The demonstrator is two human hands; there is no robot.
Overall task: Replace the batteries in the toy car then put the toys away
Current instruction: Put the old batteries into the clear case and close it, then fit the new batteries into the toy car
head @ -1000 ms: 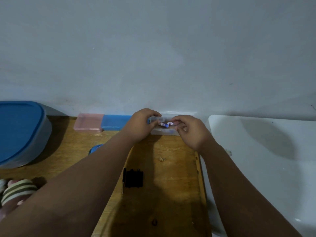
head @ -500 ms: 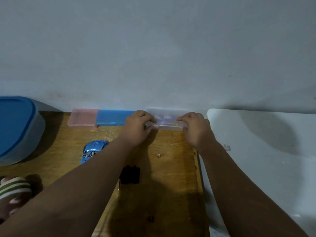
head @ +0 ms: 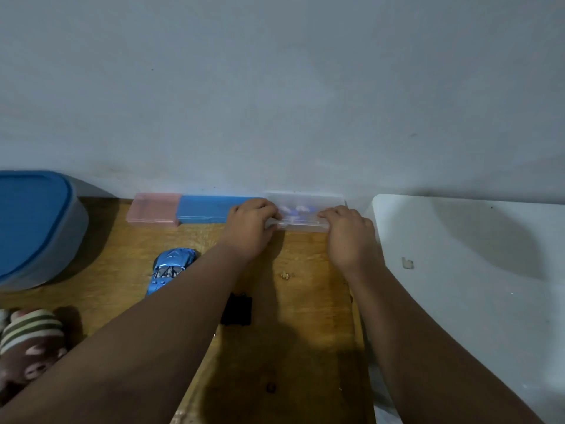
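A clear plastic case (head: 302, 211) with blue-and-white batteries showing through it lies against the wall at the back of the wooden table (head: 293, 347). My left hand (head: 250, 228) grips its left end and my right hand (head: 348, 234) grips its right end, fingers curled over the front edge. The blue toy car (head: 171, 266) sits on the table left of my left forearm. A small black battery cover (head: 237, 309) lies between my forearms.
A blue case (head: 204, 209) and a pink case (head: 154, 208) stand in a row left of the clear one. A large blue-lidded bin (head: 33, 228) is at far left. A striped plush toy (head: 30, 341) lies at lower left. A white surface (head: 474, 270) adjoins on the right.
One second ago my fingers pinched batteries in the open case. Now the lid is down and both hands grip the case's ends. The view has shifted, and the car has come into sight.
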